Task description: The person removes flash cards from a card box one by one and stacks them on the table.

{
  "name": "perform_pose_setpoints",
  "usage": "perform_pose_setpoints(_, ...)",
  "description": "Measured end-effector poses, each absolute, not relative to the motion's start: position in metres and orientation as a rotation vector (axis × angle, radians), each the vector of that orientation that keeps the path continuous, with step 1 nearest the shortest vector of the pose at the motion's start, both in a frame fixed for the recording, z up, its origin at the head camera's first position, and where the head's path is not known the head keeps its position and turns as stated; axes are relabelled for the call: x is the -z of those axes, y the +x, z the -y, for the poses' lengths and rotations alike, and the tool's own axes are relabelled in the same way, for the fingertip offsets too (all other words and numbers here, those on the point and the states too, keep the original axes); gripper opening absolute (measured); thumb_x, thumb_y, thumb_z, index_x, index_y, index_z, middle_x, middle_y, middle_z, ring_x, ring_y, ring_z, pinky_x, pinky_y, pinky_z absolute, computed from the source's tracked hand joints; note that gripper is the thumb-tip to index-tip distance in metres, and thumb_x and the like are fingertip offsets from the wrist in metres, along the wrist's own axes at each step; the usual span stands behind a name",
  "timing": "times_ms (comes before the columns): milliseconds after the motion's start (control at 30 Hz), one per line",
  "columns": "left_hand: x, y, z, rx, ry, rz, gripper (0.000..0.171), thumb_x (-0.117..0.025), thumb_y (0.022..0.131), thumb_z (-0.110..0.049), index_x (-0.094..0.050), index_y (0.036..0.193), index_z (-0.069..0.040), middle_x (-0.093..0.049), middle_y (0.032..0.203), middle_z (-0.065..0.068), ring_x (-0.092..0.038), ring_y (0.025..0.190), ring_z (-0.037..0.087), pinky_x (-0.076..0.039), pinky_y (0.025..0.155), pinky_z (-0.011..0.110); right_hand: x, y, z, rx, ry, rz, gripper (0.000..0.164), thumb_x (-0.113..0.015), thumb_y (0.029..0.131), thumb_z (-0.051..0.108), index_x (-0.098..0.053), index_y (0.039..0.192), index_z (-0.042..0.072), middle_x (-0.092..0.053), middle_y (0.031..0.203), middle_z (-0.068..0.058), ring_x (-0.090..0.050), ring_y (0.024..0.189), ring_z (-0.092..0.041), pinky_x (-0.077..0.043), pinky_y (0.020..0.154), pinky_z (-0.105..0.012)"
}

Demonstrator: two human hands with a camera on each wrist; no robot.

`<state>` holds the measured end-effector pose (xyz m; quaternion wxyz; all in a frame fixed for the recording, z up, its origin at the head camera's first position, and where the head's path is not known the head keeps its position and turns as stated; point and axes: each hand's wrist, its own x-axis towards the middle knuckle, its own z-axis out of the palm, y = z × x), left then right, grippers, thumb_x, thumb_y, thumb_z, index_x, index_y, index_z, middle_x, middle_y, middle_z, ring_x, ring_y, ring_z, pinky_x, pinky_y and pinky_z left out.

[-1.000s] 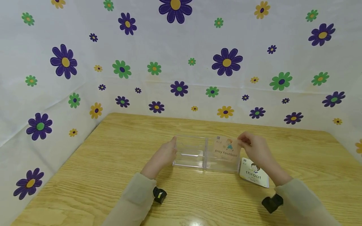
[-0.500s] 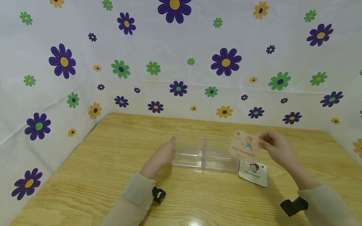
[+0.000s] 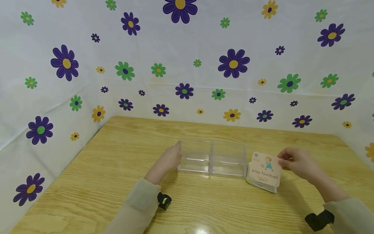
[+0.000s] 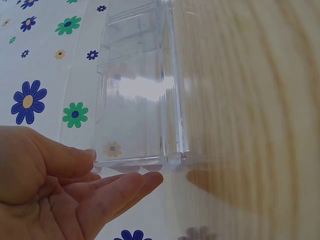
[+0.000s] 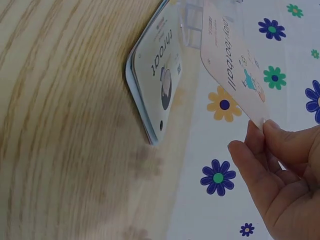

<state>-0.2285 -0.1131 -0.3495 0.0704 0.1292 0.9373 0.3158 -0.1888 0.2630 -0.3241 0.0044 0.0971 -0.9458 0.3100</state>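
My right hand [image 3: 302,164] pinches the right edge of a pale orange flashcard [image 3: 266,169] reading "play football". In the right wrist view the card is tilted and held above a stack of cards [image 5: 159,75], whose top one reads "throat". From the head, the held card hides most of that stack. A clear plastic box [image 3: 229,169] with two compartments stands left of the cards. My left hand [image 3: 166,162] grips its left end; the left wrist view has the thumb at the rim and the fingers [image 4: 120,195] along the end wall.
The wooden table [image 3: 131,139] extends all around the box and cards. Behind it and to the left rises a white cloth [image 3: 198,74] printed with flowers. A black wrist camera [image 3: 319,220] hangs beneath the right sleeve, another [image 3: 164,201] beside the left sleeve.
My right hand has brought the "play football" card from over the box's right compartment rightward and down, over the "throat" stack. The left hand and the box have stayed in place.
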Motion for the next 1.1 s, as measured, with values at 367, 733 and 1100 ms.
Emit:
perform_pose_setpoints(367, 0.351, -0.230, 0.114, -0.971, 0.390, -2.771, 0.051, -0.037, 0.094, -0.003, -0.012, 0.137, 0.009, -0.036, 0.049, -0.001, -0.027, 0.038, 0.007, -0.028, 0.039, 0.019, 0.343, -0.200, -0.261, -0.874, 0.252, 3.137, 0.006, -0.056, 0.084, 0.001, -0.057, 0.085, -0.005, -0.054, 0.073, -0.005, -0.050, 0.064, -0.017, -0.045, 0.054, -0.030)
perform_pose_setpoints(733, 0.351, -0.230, 0.114, -0.948, 0.408, -2.805, 0.049, -0.036, 0.094, -0.004, -0.015, 0.136, 0.010, -0.036, 0.050, -0.001, -0.028, 0.039, 0.007, -0.029, 0.041, 0.019, 0.347, -0.205, -0.250, -0.617, 0.285, 3.213, 0.005, -0.059, 0.079, -0.003, -0.058, 0.077, -0.007, -0.055, 0.068, -0.005, -0.050, 0.060, -0.016, -0.044, 0.053, -0.030)
perform_pose_setpoints(1100, 0.351, -0.229, 0.115, -0.984, 0.401, -2.775, 0.050, -0.036, 0.094, -0.003, -0.014, 0.137, 0.009, -0.034, 0.048, -0.002, -0.027, 0.039, 0.007, -0.028, 0.039, 0.018, 0.352, -0.209, -0.247, -0.488, 0.244, 3.250, 0.007, -0.062, 0.078, 0.002, -0.059, 0.075, -0.004, -0.054, 0.068, -0.005, -0.046, 0.061, -0.018, -0.042, 0.053, -0.031)
